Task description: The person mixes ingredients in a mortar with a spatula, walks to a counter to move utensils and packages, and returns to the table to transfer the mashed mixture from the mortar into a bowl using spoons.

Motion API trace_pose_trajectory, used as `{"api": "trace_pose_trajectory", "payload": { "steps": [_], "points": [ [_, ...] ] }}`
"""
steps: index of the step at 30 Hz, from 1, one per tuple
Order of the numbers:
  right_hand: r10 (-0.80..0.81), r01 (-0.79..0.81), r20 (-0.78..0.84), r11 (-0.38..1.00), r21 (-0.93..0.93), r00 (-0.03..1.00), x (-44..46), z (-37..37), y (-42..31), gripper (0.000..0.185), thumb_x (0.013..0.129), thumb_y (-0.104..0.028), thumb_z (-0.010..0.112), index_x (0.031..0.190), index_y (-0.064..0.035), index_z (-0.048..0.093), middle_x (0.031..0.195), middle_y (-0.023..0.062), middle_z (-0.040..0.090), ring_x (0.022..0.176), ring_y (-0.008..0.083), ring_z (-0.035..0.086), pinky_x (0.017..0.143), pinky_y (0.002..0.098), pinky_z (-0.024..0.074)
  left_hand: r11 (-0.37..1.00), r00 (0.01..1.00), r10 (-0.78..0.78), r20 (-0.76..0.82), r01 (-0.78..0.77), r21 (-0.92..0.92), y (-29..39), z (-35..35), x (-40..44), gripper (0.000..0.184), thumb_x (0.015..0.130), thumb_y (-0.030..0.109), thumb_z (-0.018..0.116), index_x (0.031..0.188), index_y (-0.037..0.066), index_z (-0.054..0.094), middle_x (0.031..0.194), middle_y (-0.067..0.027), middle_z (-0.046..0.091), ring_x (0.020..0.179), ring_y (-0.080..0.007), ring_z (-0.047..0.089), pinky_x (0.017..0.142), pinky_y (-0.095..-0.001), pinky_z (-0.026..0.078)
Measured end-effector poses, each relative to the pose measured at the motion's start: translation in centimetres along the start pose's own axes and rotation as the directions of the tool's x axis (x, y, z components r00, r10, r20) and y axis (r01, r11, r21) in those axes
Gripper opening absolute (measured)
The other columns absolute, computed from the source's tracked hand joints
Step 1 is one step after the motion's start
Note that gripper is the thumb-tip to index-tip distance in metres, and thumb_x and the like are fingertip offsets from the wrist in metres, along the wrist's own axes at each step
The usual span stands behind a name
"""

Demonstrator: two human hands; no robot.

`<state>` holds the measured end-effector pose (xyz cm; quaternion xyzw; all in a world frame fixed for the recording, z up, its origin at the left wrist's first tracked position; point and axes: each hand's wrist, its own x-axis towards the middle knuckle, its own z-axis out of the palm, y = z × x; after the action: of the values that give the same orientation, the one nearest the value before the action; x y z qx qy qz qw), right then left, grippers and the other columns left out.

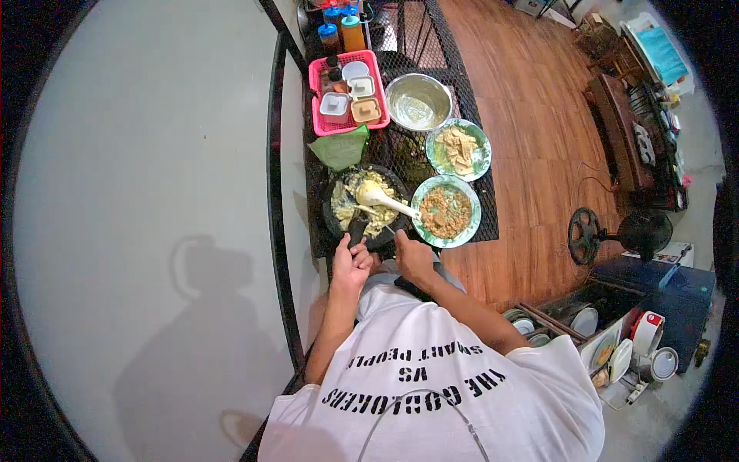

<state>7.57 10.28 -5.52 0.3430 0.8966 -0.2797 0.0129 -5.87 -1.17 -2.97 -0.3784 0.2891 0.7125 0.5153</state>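
My left hand (352, 260) is closed around a dark, thick pestle (358, 229), held at the near side of a black mortar bowl (329, 218). Chunky pale yellow food (344, 202) fills the bowl. A white ladle (372, 193) lies across it, its handle reaching over the right rim toward the plate of brown crumbly food (445, 212). To the right, my right hand (416, 258) is closed on a thin metal utensil (390, 229) pointing at the pestle's side. The kind of utensil is too small to make out.
Behind the bowl are a green plastic bag (339, 150) and a pink basket (316, 115) of containers. A metal bowl (419, 102), a plate of pale pieces (459, 150) and sauce bottles (352, 33) share the black mesh table (487, 208). A wall (169, 138) stands close on the left.
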Motion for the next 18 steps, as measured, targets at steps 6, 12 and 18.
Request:
{"api": "trace_pose_trajectory", "payload": {
  "steps": [6,12,18],
  "points": [
    [0.028,-0.017,-0.084,0.992,0.127,0.996,0.0,-1.5,-1.0,0.013,0.091,-0.019,0.052,0.091,-0.0076,0.047,0.059,0.0176,0.058,0.059,0.0417,0.059,0.052,0.053,0.0425,0.998,0.997,-0.023,0.072,0.027,-0.06,0.3,0.0,-0.6,0.044,0.097,0.037,0.048,0.113,-0.004,0.048,0.054,0.0069,0.035,0.037,-0.008,0.024,0.039,-0.024,0.024],
    [0.063,-0.058,-0.092,0.996,0.062,0.994,1.0,0.0,0.2,0.013,0.093,-0.02,0.049,0.09,-0.0075,0.047,0.059,0.0197,0.058,0.057,0.0408,0.059,0.05,0.0532,0.0416,0.985,0.971,-0.091,0.223,0.122,-0.126,0.6,-1.0,-0.3,0.047,0.097,0.038,0.046,0.118,-0.004,0.048,0.054,0.0065,0.032,0.037,-0.0077,0.023,0.039,-0.0249,0.023],
    [0.068,-0.066,-0.113,0.998,0.025,0.991,1.1,-0.9,0.3,0.01,0.089,-0.016,0.052,0.092,-0.0073,0.048,0.061,0.0207,0.058,0.059,0.0411,0.06,0.05,0.052,0.0432,0.987,0.955,-0.095,0.282,0.126,-0.094,0.4,-1.1,-0.8,0.048,0.098,0.038,0.046,0.122,-0.003,0.047,0.054,0.0065,0.031,0.037,-0.0073,0.022,0.039,-0.0242,0.022]
  ]
}}
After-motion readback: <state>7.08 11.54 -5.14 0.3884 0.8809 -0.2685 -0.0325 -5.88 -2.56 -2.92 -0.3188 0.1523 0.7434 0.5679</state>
